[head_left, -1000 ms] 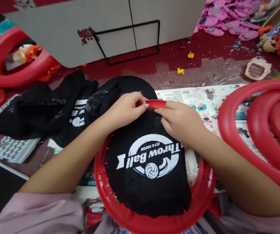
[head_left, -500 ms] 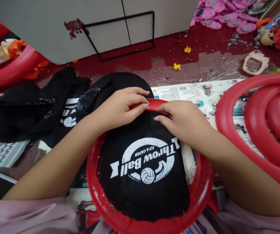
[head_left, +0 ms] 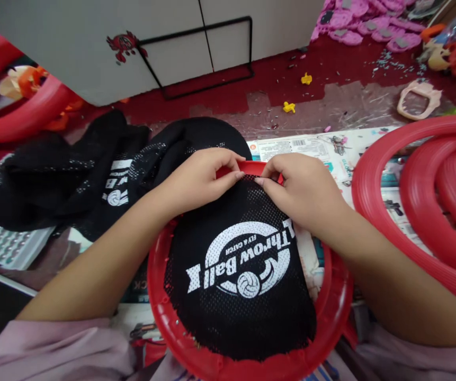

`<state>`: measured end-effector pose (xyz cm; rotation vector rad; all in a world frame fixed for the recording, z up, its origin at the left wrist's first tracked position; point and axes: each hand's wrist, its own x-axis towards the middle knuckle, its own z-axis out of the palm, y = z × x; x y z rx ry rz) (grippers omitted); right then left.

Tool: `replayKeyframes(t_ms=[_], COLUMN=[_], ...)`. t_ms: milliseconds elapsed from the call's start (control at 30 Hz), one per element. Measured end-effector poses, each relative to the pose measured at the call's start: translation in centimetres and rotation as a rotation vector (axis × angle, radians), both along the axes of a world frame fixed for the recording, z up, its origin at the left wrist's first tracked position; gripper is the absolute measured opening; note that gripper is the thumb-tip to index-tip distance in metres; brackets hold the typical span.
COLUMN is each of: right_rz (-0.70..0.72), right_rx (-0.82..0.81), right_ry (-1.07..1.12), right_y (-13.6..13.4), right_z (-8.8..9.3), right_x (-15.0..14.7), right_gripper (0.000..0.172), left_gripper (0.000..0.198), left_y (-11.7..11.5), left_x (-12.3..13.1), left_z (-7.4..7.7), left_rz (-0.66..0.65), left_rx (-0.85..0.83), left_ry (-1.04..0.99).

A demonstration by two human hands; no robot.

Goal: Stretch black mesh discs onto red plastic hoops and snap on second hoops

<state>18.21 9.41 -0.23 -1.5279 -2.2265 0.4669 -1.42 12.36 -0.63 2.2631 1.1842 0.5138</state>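
Observation:
A black mesh cloth (head_left: 247, 317) with a white "Throw Ball" print lies across a red plastic ring (head_left: 160, 296), reaching its near and left rim. A gap shows between cloth and ring on the right. At the far rim, my left hand (head_left: 207, 174) pinches the cloth's edge between thumb and fingertips. My right hand (head_left: 295, 182) pinches the same edge a little to the right, its fingers over the ring. Between the two hands, the cloth's edge is stretched just inside the red rim.
More black mesh cloths (head_left: 53, 174) are heaped on the left, beside a tray of small metal parts (head_left: 13, 246). Red rings (head_left: 374, 185) are stacked on the right. Behind stand a white panel (head_left: 172, 47) and pink plastic pieces (head_left: 355, 21); yellow bits (head_left: 289, 107) lie scattered.
My right hand's fingers have closed on the cloth's edge and drawn it up toward the far rim. The ring and cloth have shifted slightly right in view.

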Motion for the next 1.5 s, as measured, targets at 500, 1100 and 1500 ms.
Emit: replayKeyframes(t_ms=[500,1100,1500], right_rz=[-0.041,0.102,0.120], right_rx=[0.020,-0.243,-0.225], right_ry=[-0.099,-0.364,0.110], right_y=[0.6,-1.5,-0.8], right_z=[-0.9,1.5,1.3], right_x=[-0.4,-0.3,0.2], right_gripper=[0.011,0.006,0.008], left_gripper=[0.015,0.028,0.026], left_y=[0.1,0.7,-0.6], left_x=[0.3,-1.5,-0.2], left_z=[-1.2,0.8,1.7], left_rz=[0.054,-0.036,-0.108], left_rx=[0.112,-0.091,-0.003], left_ry=[0.009,0.125,0.154])
